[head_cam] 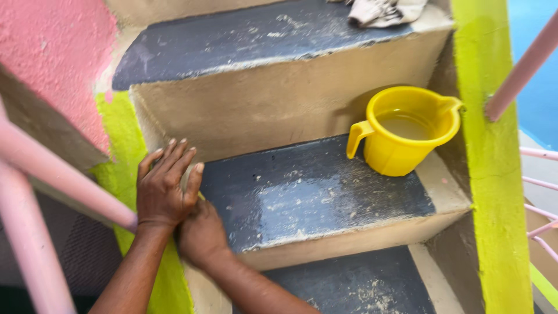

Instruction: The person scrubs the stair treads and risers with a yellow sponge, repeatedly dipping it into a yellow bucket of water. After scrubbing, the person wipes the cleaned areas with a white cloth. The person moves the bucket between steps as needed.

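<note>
I see my left hand [164,187] lying flat with the fingers straight and close together, pointing up and a little to the right, the palm pressed against the left end of the middle step [314,189] where the dark tread meets the bare cement edge. The wrist bends back and the forearm runs down to the lower left corner of the view. My right hand [200,234] sits just under it, partly covered by the left one; it looks curled, knuckles up, pressed to the front corner of the same step, and I cannot tell whether it grips anything because the left hand hides its fingers. Its forearm comes in from the bottom centre, crossing below the left wrist.

The step is dark grey, wet-looking, with pale grit scattered over it. On its right end, well apart from both hands, stands a yellow jug [405,131] with cloudy water inside, handle turned towards me on the left. A crumpled cloth [383,11] lies on the step above. A pink rail [55,174] crosses in front of my left arm, and a lime-green wall strip [494,174] runs down the right side
</note>
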